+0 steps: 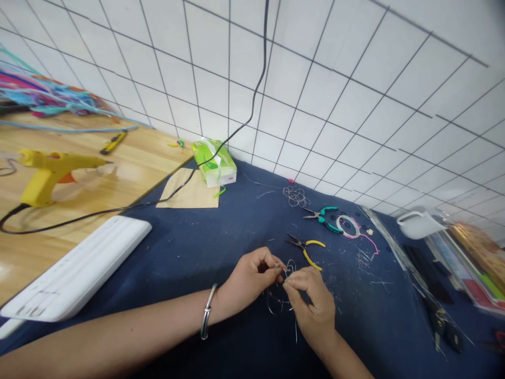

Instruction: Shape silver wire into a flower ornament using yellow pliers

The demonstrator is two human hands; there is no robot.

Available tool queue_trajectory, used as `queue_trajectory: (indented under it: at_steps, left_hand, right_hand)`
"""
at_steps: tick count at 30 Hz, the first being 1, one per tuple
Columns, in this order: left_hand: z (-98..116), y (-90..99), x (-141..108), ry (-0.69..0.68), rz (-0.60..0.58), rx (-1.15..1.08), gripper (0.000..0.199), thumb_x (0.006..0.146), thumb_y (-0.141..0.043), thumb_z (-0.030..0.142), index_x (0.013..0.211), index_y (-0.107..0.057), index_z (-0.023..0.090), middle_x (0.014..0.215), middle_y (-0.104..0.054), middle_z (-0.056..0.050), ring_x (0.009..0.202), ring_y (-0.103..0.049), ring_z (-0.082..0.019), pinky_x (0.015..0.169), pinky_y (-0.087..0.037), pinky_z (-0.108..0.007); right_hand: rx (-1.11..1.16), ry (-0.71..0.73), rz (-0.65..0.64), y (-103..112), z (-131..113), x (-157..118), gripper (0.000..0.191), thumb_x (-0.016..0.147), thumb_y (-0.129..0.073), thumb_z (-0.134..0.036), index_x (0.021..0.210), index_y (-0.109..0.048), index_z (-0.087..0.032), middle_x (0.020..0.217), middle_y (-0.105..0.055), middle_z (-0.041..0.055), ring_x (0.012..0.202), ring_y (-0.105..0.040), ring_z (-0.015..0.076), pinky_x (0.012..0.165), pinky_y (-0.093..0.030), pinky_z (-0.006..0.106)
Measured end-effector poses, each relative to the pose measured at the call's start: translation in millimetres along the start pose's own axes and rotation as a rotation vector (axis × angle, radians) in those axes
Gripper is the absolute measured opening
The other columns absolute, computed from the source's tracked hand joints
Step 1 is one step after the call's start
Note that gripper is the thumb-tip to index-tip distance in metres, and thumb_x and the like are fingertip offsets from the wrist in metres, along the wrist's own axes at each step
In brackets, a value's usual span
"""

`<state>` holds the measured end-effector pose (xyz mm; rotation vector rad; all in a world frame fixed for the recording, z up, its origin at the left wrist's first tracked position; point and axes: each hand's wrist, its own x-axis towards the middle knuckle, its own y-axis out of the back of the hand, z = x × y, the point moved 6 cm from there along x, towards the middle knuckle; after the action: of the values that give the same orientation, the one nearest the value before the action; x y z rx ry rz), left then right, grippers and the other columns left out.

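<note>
Thin silvery wire (291,266), bent into several loops, hangs between my two hands above the dark blue table cover. My left hand (252,271) pinches one part of it between thumb and forefinger. Close beside it, the thumb and fingers of my right hand (313,297) are closed on another part of the same wire. A free end dangles below the right fingers. Just beyond my hands lie pliers with yellow handles (313,252), jaws pointing left. Farther off are pliers with teal handles (329,220) and a flower-shaped wire piece (295,197).
A white ring (347,226) with pink cord and wire scraps lie at right. A white mug (421,225) and books stand far right. On the left are a power strip (79,268), a yellow glue gun (51,171) and a tissue pack (215,160). A black cable (252,113) crosses the view.
</note>
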<state>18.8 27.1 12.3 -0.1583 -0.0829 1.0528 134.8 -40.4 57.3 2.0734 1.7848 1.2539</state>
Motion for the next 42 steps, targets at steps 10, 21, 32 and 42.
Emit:
queue_trajectory:
  at_steps: [10, 21, 32, 42]
  left_hand:
    - [2.7, 5.3, 5.9, -0.001, 0.002, 0.085, 0.012, 0.077, -0.057, 0.019, 0.068, -0.051, 0.015, 0.071, -0.062, -0.001, 0.063, -0.057, -0.011, 0.060, -0.045, -0.023]
    - [-4.5, 5.5, 8.2, 0.068, -0.048, -0.051, 0.012, 0.078, -0.059, 0.023, 0.074, -0.051, 0.015, 0.077, -0.063, -0.003, 0.066, -0.059, -0.012, 0.062, -0.047, -0.026]
    - [-2.6, 11.2, 19.0, 0.088, -0.083, -0.303, 0.013, 0.076, -0.061, 0.014, 0.073, -0.049, 0.013, 0.083, -0.062, -0.004, 0.065, -0.060, -0.010, 0.059, -0.045, -0.024]
    - [-5.6, 35.7, 37.4, 0.051, 0.061, -0.286, 0.016, 0.076, -0.063, 0.018, 0.072, -0.048, 0.014, 0.083, -0.062, -0.003, 0.067, -0.060, -0.010, 0.063, -0.046, -0.025]
  right_hand:
    - [-0.278, 0.220, -0.274, -1.7, -4.3, -11.9, 0.027, 0.077, -0.055, -0.012, 0.103, -0.056, -0.018, 0.092, -0.061, 0.0068, 0.085, -0.054, 0.0196, 0.076, -0.044, 0.039]
    - [-0.836, -0.098, -0.312, 34.7, 103.7, -5.1, 0.058, 0.081, -0.046, -0.046, 0.130, -0.036, -0.017, 0.135, -0.035, 0.0141, 0.122, -0.030, 0.0321, 0.093, -0.031, 0.050]
    - [-0.901, -0.066, -0.435, 18.3, 118.6, 38.9, 0.027, 0.077, -0.050, -0.030, 0.100, -0.055, -0.016, 0.090, -0.052, 0.0102, 0.088, -0.046, 0.0250, 0.077, -0.036, 0.036]
    - [-0.699, -0.161, -0.414, 12.4, 120.4, 62.6, 0.021, 0.087, -0.039, -0.035, 0.086, -0.051, -0.017, 0.080, -0.053, 0.0066, 0.078, -0.051, 0.0200, 0.068, -0.041, 0.030]
